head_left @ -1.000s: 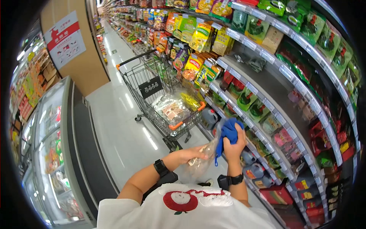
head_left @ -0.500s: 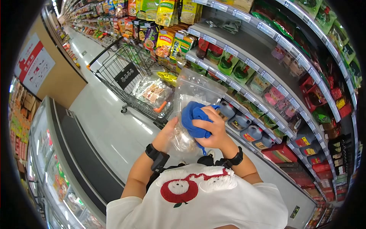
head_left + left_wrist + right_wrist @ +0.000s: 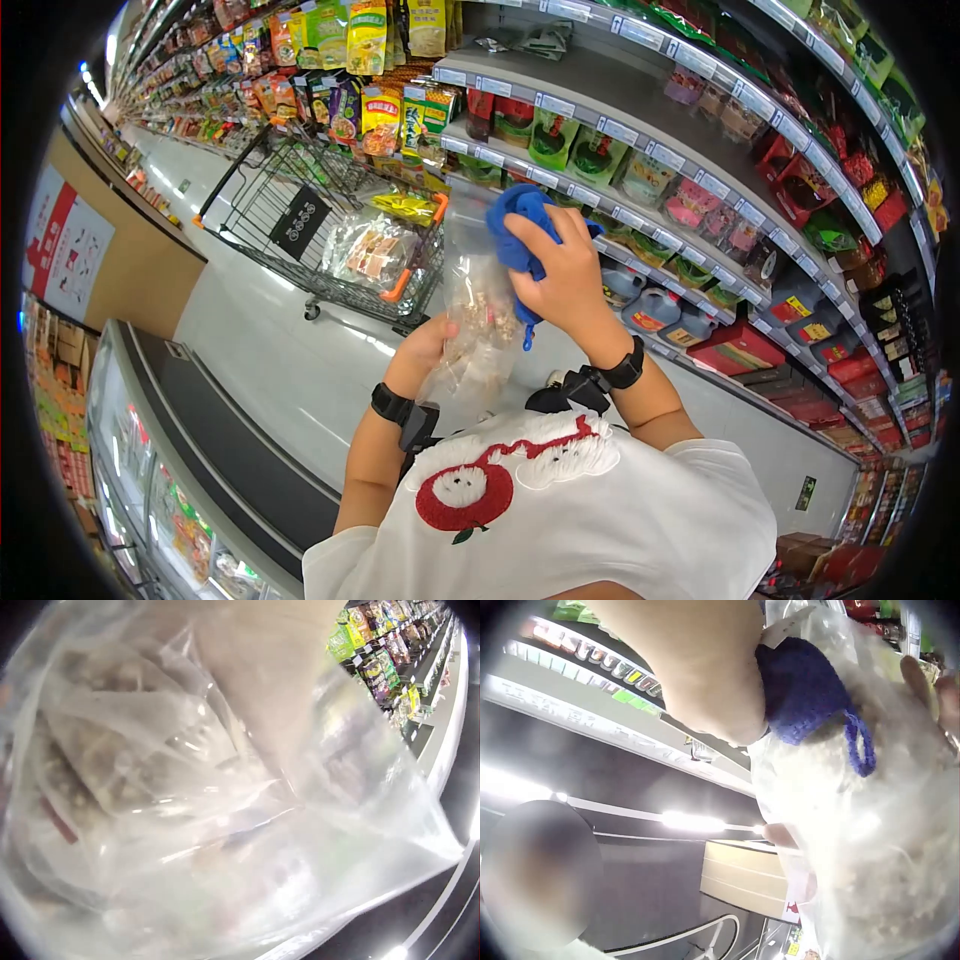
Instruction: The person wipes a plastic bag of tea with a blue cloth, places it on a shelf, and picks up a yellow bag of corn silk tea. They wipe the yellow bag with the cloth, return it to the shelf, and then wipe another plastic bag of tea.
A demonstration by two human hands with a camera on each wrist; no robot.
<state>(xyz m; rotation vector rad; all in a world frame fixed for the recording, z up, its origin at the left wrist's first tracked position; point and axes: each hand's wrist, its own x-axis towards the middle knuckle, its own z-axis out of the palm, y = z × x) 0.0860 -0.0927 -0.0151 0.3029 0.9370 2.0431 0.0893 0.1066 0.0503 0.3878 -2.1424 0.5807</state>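
In the head view my right hand point(image 3: 562, 268) grips a bunched blue cloth point(image 3: 522, 215) against the upper right side of a clear plastic bag point(image 3: 470, 285). A small loop hangs from the cloth point(image 3: 802, 694), plain to see in the right wrist view. My left hand point(image 3: 425, 345) holds the bag's left side, its fingers partly hidden by the film. Light brown, lumpy pieces lie inside the bag point(image 3: 180, 847), which fills most of the left wrist view, creased and shiny.
A shopping cart point(image 3: 300, 220) stands ahead to the left, carrying a clear package point(image 3: 370, 250) and a yellow packet point(image 3: 405, 207). Shelves point(image 3: 590, 75) of packaged goods run along the right, with large jugs point(image 3: 655, 308) low down. A glass-topped freezer point(image 3: 125, 400) lines the left.
The bag has come upright in front of my chest, and the right hand with the cloth has moved along it to its upper right. My view has turned right; the cart appears further left.
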